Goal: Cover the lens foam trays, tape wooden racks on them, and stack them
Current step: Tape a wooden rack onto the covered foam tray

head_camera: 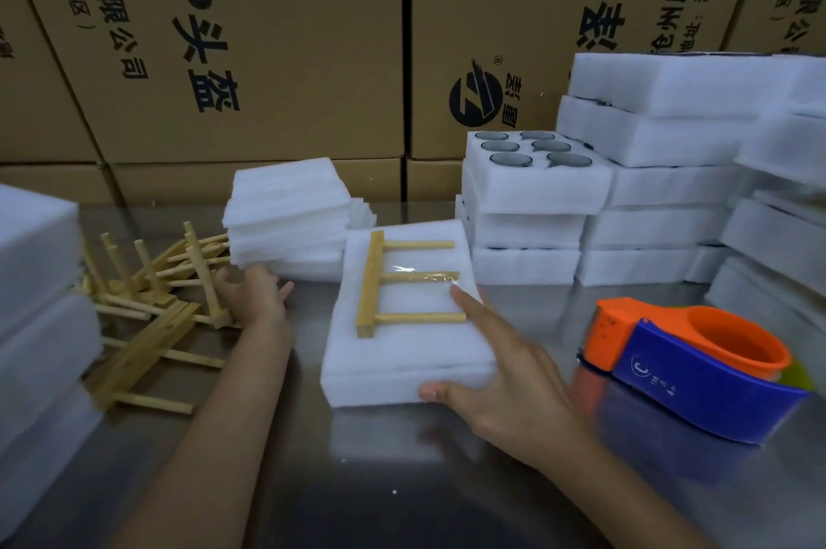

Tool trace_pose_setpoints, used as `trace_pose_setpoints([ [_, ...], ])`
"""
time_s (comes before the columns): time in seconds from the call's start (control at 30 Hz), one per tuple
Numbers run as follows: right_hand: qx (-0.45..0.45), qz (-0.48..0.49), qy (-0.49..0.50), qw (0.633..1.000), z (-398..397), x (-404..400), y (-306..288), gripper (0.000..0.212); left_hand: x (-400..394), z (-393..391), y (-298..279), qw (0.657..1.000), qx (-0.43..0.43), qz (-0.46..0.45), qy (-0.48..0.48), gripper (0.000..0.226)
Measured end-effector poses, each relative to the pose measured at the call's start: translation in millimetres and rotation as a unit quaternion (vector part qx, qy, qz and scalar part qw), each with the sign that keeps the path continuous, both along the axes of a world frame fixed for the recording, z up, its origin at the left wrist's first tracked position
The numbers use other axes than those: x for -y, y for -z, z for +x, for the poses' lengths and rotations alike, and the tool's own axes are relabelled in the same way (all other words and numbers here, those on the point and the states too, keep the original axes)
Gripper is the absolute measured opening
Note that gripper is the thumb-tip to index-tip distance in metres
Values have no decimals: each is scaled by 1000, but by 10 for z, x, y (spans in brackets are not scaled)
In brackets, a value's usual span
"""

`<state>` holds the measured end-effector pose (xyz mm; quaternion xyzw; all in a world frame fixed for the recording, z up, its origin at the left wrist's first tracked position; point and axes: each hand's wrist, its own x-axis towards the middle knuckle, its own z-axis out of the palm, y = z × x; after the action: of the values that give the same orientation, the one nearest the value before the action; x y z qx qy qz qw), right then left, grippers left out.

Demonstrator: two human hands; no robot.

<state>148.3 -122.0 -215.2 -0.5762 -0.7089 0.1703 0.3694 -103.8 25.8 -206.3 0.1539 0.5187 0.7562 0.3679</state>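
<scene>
Fingers [469, 302] of the right hand [505, 378] lie straight & spread on the covered white foam tray [402, 360]: index tip presses near the clear tape strip [424, 278], thumb hooks the tray's near edge. Nothing pinched, hand flat. Left hand [259, 302] is fingers-up, loosely splayed, holding nothing; its fingertips are just short of the stack of thin white foam cover sheets [288, 217].

Under the right fingers, on the tray top: a pale wooden rack w/ one bar & three dowels [371, 280], lying flat, dowels pointing toward the index finger; tape crosses the middle dowel. Tray sits on the grey metal table [402, 481], between the two hands.

Right of the right hand, near: orange-and-blue plastic tape dispenser [697, 365], on the table, apart from the tray.

Left of the left hand: loose pile of the same wooden racks [147, 293], some upright, some flat; whether the hand touches one, can't tell. Further left, a blurred stack of white foam blocks [35, 302].

Beyond the right fingertips: stacks of white foam lens trays [625, 226], the nearest stack's top tray open w/ round dark-rimmed glass lenses [532, 148] in its holes.

Farthest: wall of brown cardboard cartons w/ black print [268, 34].
</scene>
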Motion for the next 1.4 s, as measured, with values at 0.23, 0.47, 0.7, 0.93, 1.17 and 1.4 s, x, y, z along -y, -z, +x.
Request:
trace_pose_setpoints([
  [0.23,-17,-1,50,999,-247,-324,43,105,-24,-79,-11,997,-53,14,57,81],
  [0.47,-46,-53,54,996,-227,-682,36,102,-75,-165,-36,989,-76,25,125,87],
  [0.7,2,-101,29,995,-181,-1424,-202,97,-206,-246,42,987,-91,35,127,86],
  [0.93,269,75,66,958,-486,-1663,-214,81,-278,-230,97,981,-135,26,141,94],
  [1.17,358,116,113,920,-666,-1743,-188,66,-240,-184,141,963,-238,12,128,88],
  [1.4,353,63,150,922,-689,-1976,-259,70,-275,-217,168,959,-255,26,116,66],
])
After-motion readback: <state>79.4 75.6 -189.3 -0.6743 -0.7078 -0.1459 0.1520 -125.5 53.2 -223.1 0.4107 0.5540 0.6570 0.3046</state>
